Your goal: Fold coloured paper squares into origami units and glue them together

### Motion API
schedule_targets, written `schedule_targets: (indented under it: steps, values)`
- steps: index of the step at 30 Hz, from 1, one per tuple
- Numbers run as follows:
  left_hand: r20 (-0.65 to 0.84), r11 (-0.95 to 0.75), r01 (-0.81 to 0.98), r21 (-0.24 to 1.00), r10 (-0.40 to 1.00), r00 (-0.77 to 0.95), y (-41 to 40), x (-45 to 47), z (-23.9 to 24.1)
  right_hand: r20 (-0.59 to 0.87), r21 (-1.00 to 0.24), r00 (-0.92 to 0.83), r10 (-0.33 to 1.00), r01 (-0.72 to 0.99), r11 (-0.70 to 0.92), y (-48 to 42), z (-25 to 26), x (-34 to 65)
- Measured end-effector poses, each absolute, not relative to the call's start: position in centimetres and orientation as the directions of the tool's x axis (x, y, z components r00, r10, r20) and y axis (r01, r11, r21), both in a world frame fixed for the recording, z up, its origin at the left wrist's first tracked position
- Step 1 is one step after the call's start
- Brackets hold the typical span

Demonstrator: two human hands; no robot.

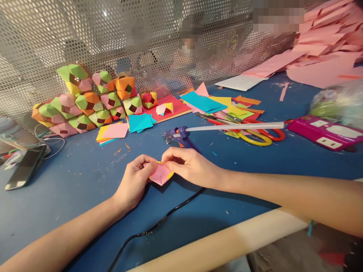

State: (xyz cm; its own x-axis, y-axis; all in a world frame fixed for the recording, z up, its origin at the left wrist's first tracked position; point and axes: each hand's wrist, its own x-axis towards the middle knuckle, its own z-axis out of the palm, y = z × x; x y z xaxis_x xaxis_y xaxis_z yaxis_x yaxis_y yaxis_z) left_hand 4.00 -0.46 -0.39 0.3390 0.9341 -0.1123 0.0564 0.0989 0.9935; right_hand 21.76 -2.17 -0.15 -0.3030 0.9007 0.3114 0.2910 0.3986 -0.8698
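Observation:
A small folded paper piece [160, 175], pink with yellow edges, is pinched between my two hands above the blue table. My left hand [136, 179] grips its left side, thumb lying over the pink face. The fingertips of my right hand [191, 166] close on its upper right edge, where some yellow shows. Just beyond my hands lies a blue glue gun [181, 136] with a long white glue stick [238, 127] sticking out of its back. Its black cord [161, 221] runs beneath my hands toward the front edge.
Folded paper balls [87, 102] are stacked against a perforated metal screen [159, 45]. Coloured paper sheets [140, 122], scissors [255, 139] and a magenta power strip [326, 132] lie farther back. A phone [25, 168] rests at left, pink paper strips [329, 41] at far right.

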Motion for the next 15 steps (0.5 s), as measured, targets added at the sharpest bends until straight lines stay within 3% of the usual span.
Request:
schedule_targets:
  steps: [4, 9, 15]
  values:
    - [-0.059, 0.021, 0.116, 0.993, 0.942, 0.332, -0.56, 3.9, -0.45, 0.366, -0.835, -0.323, 0.873, 0.3, 0.462, -2.14, 0.12, 21.91]
    - [-0.037, -0.049, 0.24, 0.969, 0.939, 0.342, -0.94, 3.98, 0.1, 0.248, -0.909, -0.29, 0.924, 0.26, 0.325, -2.26, 0.6, 21.78]
    - [-0.029, -0.059, 0.248, 0.967, 0.94, 0.339, -0.87, 4.0, 0.16, 0.235, -0.924, -0.291, 0.927, 0.229, 0.306, -2.05, -0.37, 21.63]
